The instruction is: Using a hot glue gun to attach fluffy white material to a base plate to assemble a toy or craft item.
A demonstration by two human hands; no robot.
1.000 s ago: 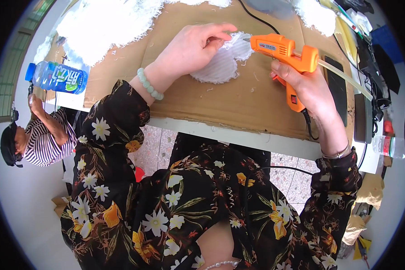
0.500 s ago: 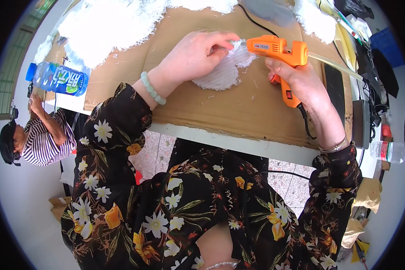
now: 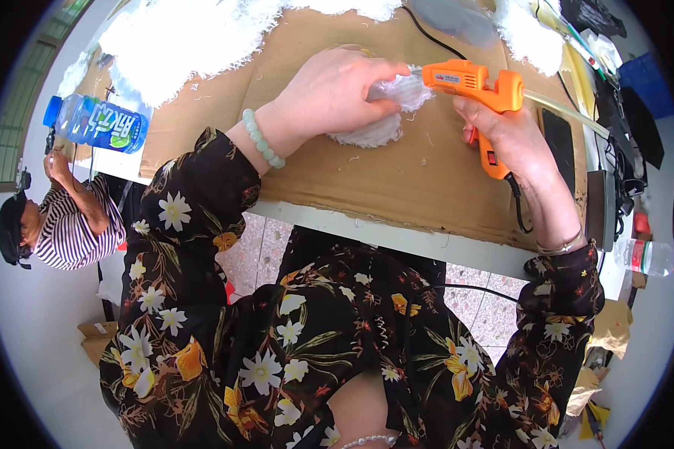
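cardboard (image 3: 292, 179) covers the desk (image 3: 490, 253). left hand (image 3: 333, 90) grip pinches frayed white fabric (image 3: 412, 95). right hand (image 3: 517, 146) grip closed around orange glue gun (image 3: 468, 78), nozzle beside fabric.

Grips an orange glue gun (image 3: 464, 77) in the right hand (image 3: 513, 141), with its front end just beside the fingertips of the left hand (image 3: 333, 93). Pinches a white, fray-edged fabric piece (image 3: 413, 96) between left thumb and fingers. Includes brown cardboard (image 3: 397, 191) beneath all fingers, shaggy white material (image 3: 180, 45) beyond the left fingers, a blue-capped bottle (image 3: 101, 126) well to their left, and a dark slab (image 3: 558, 142) right of the right fingers.
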